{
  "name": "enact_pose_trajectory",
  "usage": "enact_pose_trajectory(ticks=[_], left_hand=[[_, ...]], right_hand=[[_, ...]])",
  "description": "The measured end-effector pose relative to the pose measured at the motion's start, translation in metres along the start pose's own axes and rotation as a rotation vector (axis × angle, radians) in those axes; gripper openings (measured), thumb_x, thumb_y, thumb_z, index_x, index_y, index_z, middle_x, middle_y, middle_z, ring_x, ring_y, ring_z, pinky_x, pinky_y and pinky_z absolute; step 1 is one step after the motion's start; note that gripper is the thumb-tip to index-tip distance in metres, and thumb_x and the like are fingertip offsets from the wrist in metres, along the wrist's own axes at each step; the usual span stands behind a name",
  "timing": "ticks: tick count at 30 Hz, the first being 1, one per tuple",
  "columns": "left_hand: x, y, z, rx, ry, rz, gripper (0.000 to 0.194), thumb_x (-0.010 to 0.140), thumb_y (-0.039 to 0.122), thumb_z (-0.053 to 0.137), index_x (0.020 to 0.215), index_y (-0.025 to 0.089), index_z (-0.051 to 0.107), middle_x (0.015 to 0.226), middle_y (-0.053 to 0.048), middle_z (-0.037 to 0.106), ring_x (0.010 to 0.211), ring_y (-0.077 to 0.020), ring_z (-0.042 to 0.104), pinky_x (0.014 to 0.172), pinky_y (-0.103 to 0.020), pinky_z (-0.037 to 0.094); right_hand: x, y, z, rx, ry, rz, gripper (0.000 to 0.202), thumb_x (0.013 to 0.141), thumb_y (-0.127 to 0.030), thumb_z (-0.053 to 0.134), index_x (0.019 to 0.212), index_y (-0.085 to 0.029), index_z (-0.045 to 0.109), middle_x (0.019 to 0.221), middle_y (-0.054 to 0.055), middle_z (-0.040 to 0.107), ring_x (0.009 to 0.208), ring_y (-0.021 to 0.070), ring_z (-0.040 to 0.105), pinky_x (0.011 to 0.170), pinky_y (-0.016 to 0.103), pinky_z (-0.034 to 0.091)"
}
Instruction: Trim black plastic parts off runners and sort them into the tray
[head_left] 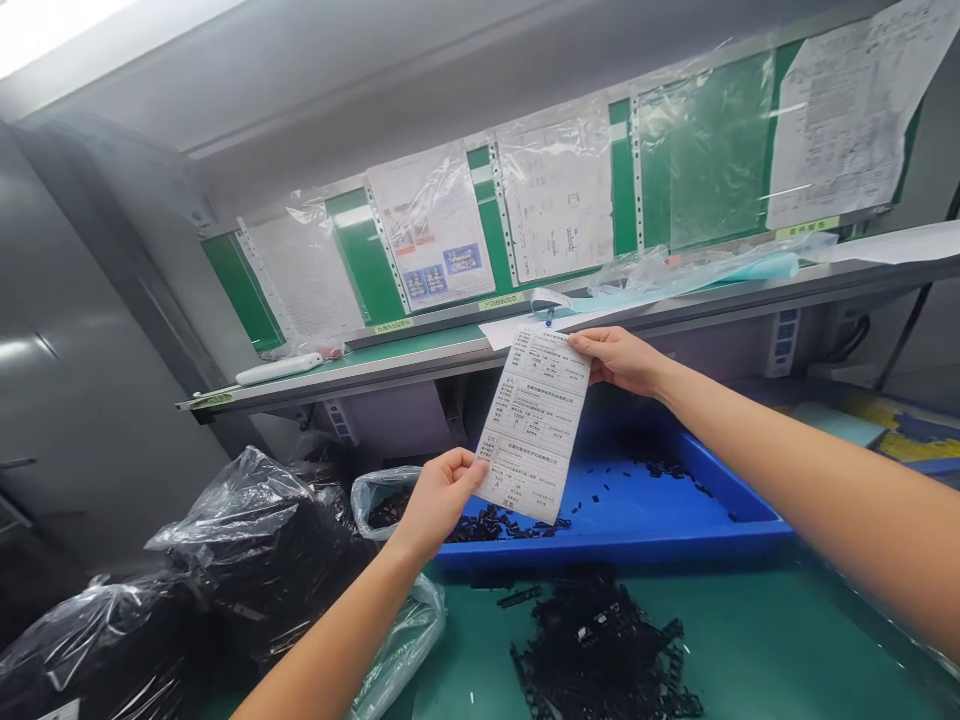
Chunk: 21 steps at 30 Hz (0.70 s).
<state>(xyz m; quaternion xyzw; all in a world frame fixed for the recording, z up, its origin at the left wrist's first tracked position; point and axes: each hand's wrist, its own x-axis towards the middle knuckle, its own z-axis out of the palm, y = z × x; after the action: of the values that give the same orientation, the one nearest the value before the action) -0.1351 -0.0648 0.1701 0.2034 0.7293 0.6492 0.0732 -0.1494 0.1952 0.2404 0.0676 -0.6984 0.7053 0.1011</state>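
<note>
Between my two hands a printed label sheet (534, 420) is stretched out, tilted, with three blocks of text one above the other. My left hand (444, 495) pinches its lower left edge between thumb and fingers. The upper right corner is gripped by my right hand (619, 360), whose fingers go behind the paper. Below and behind the sheet lies a blue tray (622, 550) with small black parts scattered in it. The sheet hides part of the tray.
A heap of black plastic pieces (607, 650) lies on the green table (765, 630). Clear bags of black parts (255, 560) stand at left. Above runs a shelf edge (420, 358) with papers in sleeves (431, 230) behind it and a white handheld device (279, 370) on it.
</note>
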Motion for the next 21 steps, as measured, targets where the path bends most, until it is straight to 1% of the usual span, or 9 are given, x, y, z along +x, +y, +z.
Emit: enact_pose_trajectory(ticks=[5,9,11,13,15,17,19,21], left_hand=[[-0.004,0.002,-0.007,0.038,0.022,0.034,0.028,0.069,0.042,0.062,0.066,0.015,0.054,0.063,-0.002,0.062,0.056,-0.0132,0.056,0.053,-0.024,0.045],[-0.005,0.003,-0.011,0.092,0.036,0.057,0.028,0.07,0.043,0.06,0.065,0.016,0.052,0.059,-0.002,0.061,0.057,-0.0158,0.058,0.058,-0.029,0.049],[-0.006,0.003,-0.012,0.067,0.028,0.042,0.029,0.068,0.044,0.06,0.064,0.017,0.051,0.06,-0.002,0.062,0.058,-0.0175,0.06,0.059,-0.031,0.051],[-0.007,0.002,-0.013,0.033,0.034,0.028,0.029,0.067,0.044,0.061,0.064,0.017,0.051,0.062,-0.002,0.063,0.059,-0.0182,0.061,0.057,-0.031,0.052],[-0.007,0.0,-0.016,0.021,0.062,0.02,0.028,0.066,0.043,0.062,0.066,0.017,0.053,0.061,-0.002,0.063,0.055,-0.017,0.061,0.053,-0.029,0.052],[-0.006,-0.001,-0.021,0.006,0.107,0.027,0.028,0.064,0.042,0.064,0.068,0.015,0.055,0.058,-0.001,0.062,0.047,-0.0145,0.059,0.047,-0.026,0.05],[-0.004,-0.001,-0.028,-0.017,0.167,0.056,0.029,0.062,0.04,0.066,0.07,0.014,0.056,0.057,-0.001,0.062,0.039,-0.0114,0.055,0.042,-0.023,0.046],[0.0,0.0,-0.037,-0.05,0.243,0.106,0.03,0.062,0.038,0.066,0.075,0.013,0.056,0.057,0.001,0.06,0.035,-0.0088,0.051,0.039,-0.021,0.043]], right_hand=[[0.002,-0.006,0.008,-0.058,-0.04,-0.034,0.018,0.081,-0.025,0.056,0.068,-0.014,0.061,0.058,0.0,0.061,0.049,0.0082,0.056,0.043,0.018,0.046],[0.003,-0.009,0.01,-0.114,-0.08,-0.065,0.019,0.077,-0.031,0.06,0.069,-0.014,0.061,0.059,0.0,0.061,0.049,0.0076,0.055,0.042,0.016,0.045],[0.004,-0.01,0.01,-0.134,-0.1,-0.075,0.02,0.075,-0.033,0.062,0.069,-0.014,0.062,0.061,0.001,0.061,0.051,0.0075,0.055,0.042,0.016,0.045],[0.004,-0.011,0.011,-0.163,-0.12,-0.086,0.02,0.073,-0.033,0.064,0.07,-0.014,0.063,0.062,0.001,0.062,0.052,0.0075,0.054,0.042,0.016,0.045],[0.003,-0.013,0.012,-0.221,-0.141,-0.107,0.018,0.072,-0.032,0.065,0.07,-0.013,0.064,0.064,0.001,0.062,0.053,0.0076,0.054,0.043,0.016,0.046],[0.003,-0.016,0.015,-0.299,-0.157,-0.135,0.017,0.071,-0.029,0.066,0.068,-0.013,0.065,0.064,0.002,0.062,0.054,0.008,0.054,0.043,0.016,0.047],[0.004,-0.019,0.019,-0.347,-0.156,-0.158,0.015,0.069,-0.026,0.067,0.063,-0.012,0.065,0.06,0.002,0.061,0.052,0.0085,0.054,0.043,0.017,0.048],[0.006,-0.023,0.026,-0.351,-0.134,-0.182,0.015,0.068,-0.023,0.067,0.059,-0.011,0.064,0.056,0.001,0.059,0.05,0.0082,0.053,0.042,0.018,0.048]])
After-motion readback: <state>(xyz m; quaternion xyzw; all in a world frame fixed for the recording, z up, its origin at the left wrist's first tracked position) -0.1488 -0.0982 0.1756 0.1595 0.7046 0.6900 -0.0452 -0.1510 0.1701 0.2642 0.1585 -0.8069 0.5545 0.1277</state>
